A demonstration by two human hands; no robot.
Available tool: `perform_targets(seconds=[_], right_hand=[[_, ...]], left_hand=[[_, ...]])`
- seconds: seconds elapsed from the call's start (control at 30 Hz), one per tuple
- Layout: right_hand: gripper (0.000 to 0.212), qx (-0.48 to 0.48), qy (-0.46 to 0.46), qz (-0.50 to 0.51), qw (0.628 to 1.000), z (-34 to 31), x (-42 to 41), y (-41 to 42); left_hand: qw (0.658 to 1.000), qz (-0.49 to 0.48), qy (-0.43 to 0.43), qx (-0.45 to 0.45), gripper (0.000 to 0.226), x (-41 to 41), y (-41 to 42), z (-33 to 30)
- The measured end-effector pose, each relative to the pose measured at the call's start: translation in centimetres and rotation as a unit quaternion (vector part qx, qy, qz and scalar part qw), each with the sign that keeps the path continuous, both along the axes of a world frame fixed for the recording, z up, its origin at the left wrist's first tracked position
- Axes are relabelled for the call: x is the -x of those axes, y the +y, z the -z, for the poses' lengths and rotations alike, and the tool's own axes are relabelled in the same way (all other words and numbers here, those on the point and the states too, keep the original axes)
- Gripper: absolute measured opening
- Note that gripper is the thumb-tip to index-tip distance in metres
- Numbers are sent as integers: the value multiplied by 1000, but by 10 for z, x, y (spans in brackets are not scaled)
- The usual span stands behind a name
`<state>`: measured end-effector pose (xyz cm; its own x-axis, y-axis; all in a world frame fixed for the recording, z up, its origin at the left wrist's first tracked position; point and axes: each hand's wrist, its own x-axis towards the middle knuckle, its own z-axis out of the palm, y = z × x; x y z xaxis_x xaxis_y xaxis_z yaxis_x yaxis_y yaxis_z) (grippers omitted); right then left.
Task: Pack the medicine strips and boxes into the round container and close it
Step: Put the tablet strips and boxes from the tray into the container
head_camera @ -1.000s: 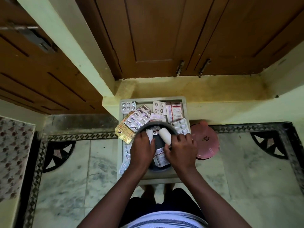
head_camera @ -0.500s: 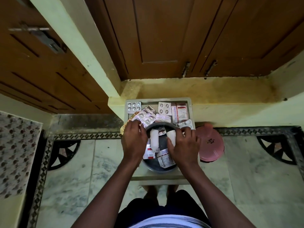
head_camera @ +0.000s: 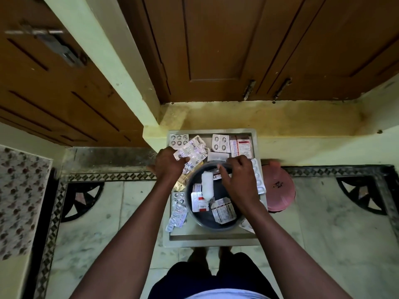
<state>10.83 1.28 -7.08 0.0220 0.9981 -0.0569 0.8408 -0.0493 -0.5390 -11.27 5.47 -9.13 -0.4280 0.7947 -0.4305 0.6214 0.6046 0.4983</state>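
Note:
The dark round container (head_camera: pixel 212 225) stands on a grey tray (head_camera: pixel 213 241). Inside it lie a white roll (head_camera: pixel 207 186) and two medicine boxes (head_camera: pixel 199 201) (head_camera: pixel 223 210). My left hand (head_camera: pixel 168 164) grips a bunch of silver medicine strips (head_camera: pixel 193 149) just beyond the container's left rim. My right hand (head_camera: pixel 239 175) hovers over the container's far right rim with curled fingers; what it holds is hidden. A white blister strip (head_camera: pixel 258 178) lies beside it. The pink lid (head_camera: pixel 278 188) rests on the floor to the right.
More strips (head_camera: pixel 178 140) (head_camera: pixel 220 143) and a red-and-white box (head_camera: pixel 240 145) lie at the tray's far end. Other strips (head_camera: pixel 178 214) hang off its left side. A yellow step and wooden doors (head_camera: pixel 216 50) rise behind the tray. Marble floor surrounds it.
My left hand left the container and moved up-left onto the silver strips. My right hand shifted toward the far rim. One white roll now lies loose in the container.

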Motion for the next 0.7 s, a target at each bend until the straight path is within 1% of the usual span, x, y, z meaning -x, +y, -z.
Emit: perform_targets(seconds=[0.07, 0.13, 0.2, 0.3, 0.37, 0.53, 0.63, 0.7], right_hand=[[35, -5, 35, 20, 999, -2, -2, 1], [30, -19, 53, 36, 998, -5, -4, 4], [25, -23, 60, 35, 997, -7, -2, 7], [25, -10, 53, -21, 998, -5, 10, 22], [29, 35, 58, -64, 996, -9, 23, 40], [49, 174, 103, -96, 975, -17, 50, 81], [61, 213, 122, -122, 962, -16, 60, 91], [58, 220, 151, -99, 959, -13, 64, 96]], left_hand=[[999, -9, -39, -8, 55, 6, -1, 2], [998, -13, -58, -14, 52, 10, -3, -2], [995, -21, -94, -31, 47, 13, -5, -7], [990, -17, -127, -53, 18, 13, -7, -17], [986, -17, -149, -69, 10, 12, -7, -26], [972, -70, -209, -78, 12, 22, -3, -23], [961, -102, -245, -79, 18, 31, -3, -17], [955, -105, -265, -84, 17, 36, -2, -15]])
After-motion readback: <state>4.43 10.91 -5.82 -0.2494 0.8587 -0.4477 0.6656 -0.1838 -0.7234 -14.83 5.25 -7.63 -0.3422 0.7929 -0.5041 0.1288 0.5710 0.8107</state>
